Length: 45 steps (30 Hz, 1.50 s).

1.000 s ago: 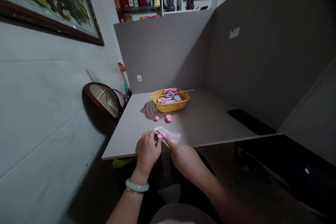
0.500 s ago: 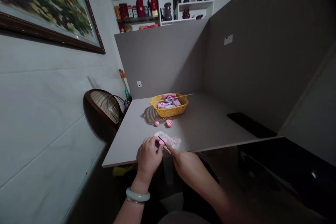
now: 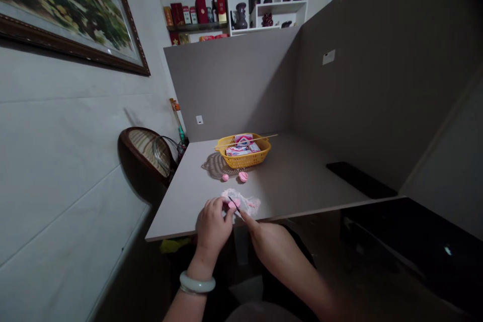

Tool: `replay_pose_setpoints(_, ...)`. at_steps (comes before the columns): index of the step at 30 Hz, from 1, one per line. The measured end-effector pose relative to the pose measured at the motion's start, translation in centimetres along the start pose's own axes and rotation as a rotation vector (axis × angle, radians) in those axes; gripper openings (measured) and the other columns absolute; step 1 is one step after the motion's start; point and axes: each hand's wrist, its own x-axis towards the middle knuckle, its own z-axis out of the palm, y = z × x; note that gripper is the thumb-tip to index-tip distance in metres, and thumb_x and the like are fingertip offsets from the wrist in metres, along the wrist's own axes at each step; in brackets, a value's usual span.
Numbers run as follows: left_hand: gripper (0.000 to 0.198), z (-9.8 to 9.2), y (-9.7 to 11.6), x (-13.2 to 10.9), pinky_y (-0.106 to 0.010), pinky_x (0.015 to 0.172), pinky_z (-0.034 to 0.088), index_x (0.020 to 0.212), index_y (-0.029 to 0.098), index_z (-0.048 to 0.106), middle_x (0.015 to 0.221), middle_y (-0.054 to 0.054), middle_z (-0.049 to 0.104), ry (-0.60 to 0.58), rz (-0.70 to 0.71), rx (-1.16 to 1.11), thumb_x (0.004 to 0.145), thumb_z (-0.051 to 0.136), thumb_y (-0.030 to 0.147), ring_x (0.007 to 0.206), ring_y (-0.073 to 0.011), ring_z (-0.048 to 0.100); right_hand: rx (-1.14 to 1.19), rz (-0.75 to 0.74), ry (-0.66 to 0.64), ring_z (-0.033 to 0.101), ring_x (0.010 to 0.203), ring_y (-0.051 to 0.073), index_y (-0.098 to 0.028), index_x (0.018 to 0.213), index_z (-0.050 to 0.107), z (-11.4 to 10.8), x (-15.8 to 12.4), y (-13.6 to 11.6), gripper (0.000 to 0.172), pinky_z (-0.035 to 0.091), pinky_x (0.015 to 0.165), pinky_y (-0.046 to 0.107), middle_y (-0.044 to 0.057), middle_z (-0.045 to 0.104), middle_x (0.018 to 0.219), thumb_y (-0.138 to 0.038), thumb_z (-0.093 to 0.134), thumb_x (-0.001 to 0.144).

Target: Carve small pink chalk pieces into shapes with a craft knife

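Note:
My left hand (image 3: 215,221) is closed around the left side of a pink lump that looks like modelling clay (image 3: 233,205), at the table's front edge. In my right hand (image 3: 260,231) is a thin dark-bladed tool (image 3: 234,204), its blade lying across the pink clay. The index finger stretches along the tool; its handle is mostly hidden by the hand. Under the clay lies a crumpled, see-through plastic sheet (image 3: 252,203) with pink bits on it. Beyond it on the table sit a small pink ball (image 3: 225,177) and a larger, grooved pink ball (image 3: 243,176).
A yellow basket (image 3: 247,161) holding printed packets stands farther back, a thin stick (image 3: 260,138) across its rim. Grey panels (image 3: 234,90) rise behind and at the right of the table (image 3: 181,201). A dark flat object (image 3: 358,179) lies at the right.
The blade has shifted very slightly toward me across the pink clay, along with my right hand. My left hand keeps its hold in nearly the same place.

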Motion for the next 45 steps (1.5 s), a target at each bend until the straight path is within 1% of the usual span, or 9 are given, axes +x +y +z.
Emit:
replay_pose_setpoints(5, 0.009, 0.2, 0.0, -0.2, -0.038, 0.086, 0.051, 0.099, 0.022, 0.063, 0.099, -0.007, 0.072, -0.006, -0.001, -0.015, 0.095, 0.063, 0.030, 0.098, -0.0254, 0.066, -0.001, 0.009, -0.025, 0.073, 0.062, 0.020, -0.012, 0.152, 0.050, 0.7, -3.0, 0.4, 0.065, 0.042, 0.050, 0.026, 0.008, 0.079, 0.080, -0.003, 0.038, 0.089)
replay_pose_setpoints(12, 0.007, -0.1, 0.2, 0.1, -0.036, 0.082, 0.051, 0.096, 0.021, 0.063, 0.096, -0.006, 0.071, -0.011, -0.016, -0.039, 0.095, 0.062, 0.028, 0.093, -0.0243, 0.066, -0.012, 0.003, -0.016, 0.075, 0.072, 0.021, -0.014, 0.155, 0.045, 0.1, 0.7, 0.1, 0.065, 0.041, 0.053, 0.026, 0.010, 0.080, 0.086, -0.005, 0.038, 0.092)
replay_pose_setpoints(19, 0.008, 0.0, 0.0, -0.3, -0.034, 0.084, 0.052, 0.099, 0.022, 0.064, 0.098, -0.006, 0.071, -0.023, 0.006, -0.053, 0.095, 0.064, 0.029, 0.095, -0.0228, 0.067, -0.020, 0.019, -0.069, 0.073, 0.061, 0.021, -0.012, 0.154, 0.048, 0.2, -3.2, 0.2, 0.070, 0.037, 0.048, 0.028, 0.007, 0.078, 0.076, 0.000, 0.038, 0.085)
replay_pose_setpoints(24, 0.006, 0.0, 0.3, 0.0, -0.036, 0.085, 0.051, 0.097, 0.023, 0.063, 0.099, -0.006, 0.071, -0.015, -0.007, -0.033, 0.095, 0.063, 0.028, 0.097, -0.0246, 0.067, -0.034, 0.048, -0.062, 0.075, 0.067, 0.024, -0.012, 0.155, 0.046, -0.6, -0.3, -0.5, 0.068, 0.037, 0.049, 0.029, 0.011, 0.080, 0.084, -0.002, 0.039, 0.088)
replay_pose_setpoints(28, 0.006, 0.0, 0.3, 0.1, -0.037, 0.083, 0.052, 0.098, 0.022, 0.062, 0.099, -0.007, 0.072, 0.000, -0.011, -0.006, 0.095, 0.062, 0.027, 0.096, -0.0252, 0.067, -0.021, 0.043, -0.038, 0.076, 0.071, 0.023, -0.015, 0.155, 0.047, -0.5, 1.3, -0.5, 0.066, 0.040, 0.053, 0.026, 0.011, 0.080, 0.086, -0.003, 0.041, 0.090)
replay_pose_setpoints(35, 0.001, 0.1, 0.8, 0.5, -0.039, 0.086, 0.052, 0.094, 0.022, 0.060, 0.097, -0.007, 0.069, -0.008, 0.013, 0.011, 0.093, 0.060, 0.021, 0.098, -0.0262, 0.064, 0.014, 0.025, 0.001, 0.076, 0.074, 0.022, -0.014, 0.154, 0.047, 0.7, 0.5, 0.0, 0.066, 0.045, 0.057, 0.025, 0.011, 0.080, 0.089, -0.001, 0.038, 0.090)
replay_pose_setpoints(38, 0.003, 0.1, 0.8, 0.9, -0.039, 0.086, 0.052, 0.093, 0.022, 0.059, 0.096, -0.007, 0.068, -0.026, 0.018, 0.007, 0.093, 0.060, 0.019, 0.097, -0.0261, 0.064, 0.034, 0.022, 0.032, 0.076, 0.077, 0.021, -0.015, 0.157, 0.042, 0.9, 0.9, 0.1, 0.069, 0.047, 0.060, 0.024, 0.011, 0.080, 0.093, -0.001, 0.039, 0.090)
replay_pose_setpoints(41, 0.002, 0.2, 0.6, 1.1, -0.038, 0.086, 0.052, 0.094, 0.022, 0.059, 0.098, -0.007, 0.068, -0.046, 0.031, -0.011, 0.095, 0.059, 0.020, 0.097, -0.0254, 0.064, 0.042, 0.028, 0.048, 0.076, 0.073, 0.021, -0.013, 0.159, 0.038, 1.1, 1.1, 0.3, 0.070, 0.045, 0.057, 0.024, 0.011, 0.080, 0.089, -0.001, 0.038, 0.090)
replay_pose_setpoints(45, 0.003, 0.4, 0.3, 0.8, -0.039, 0.088, 0.052, 0.097, 0.022, 0.059, 0.101, -0.007, 0.069, -0.056, 0.048, -0.037, 0.096, 0.060, 0.025, 0.100, -0.0258, 0.064, 0.036, 0.023, 0.041, 0.075, 0.066, 0.022, -0.013, 0.155, 0.047, 1.1, -0.5, 0.6, 0.066, 0.041, 0.051, 0.027, 0.009, 0.079, 0.083, -0.004, 0.040, 0.090)
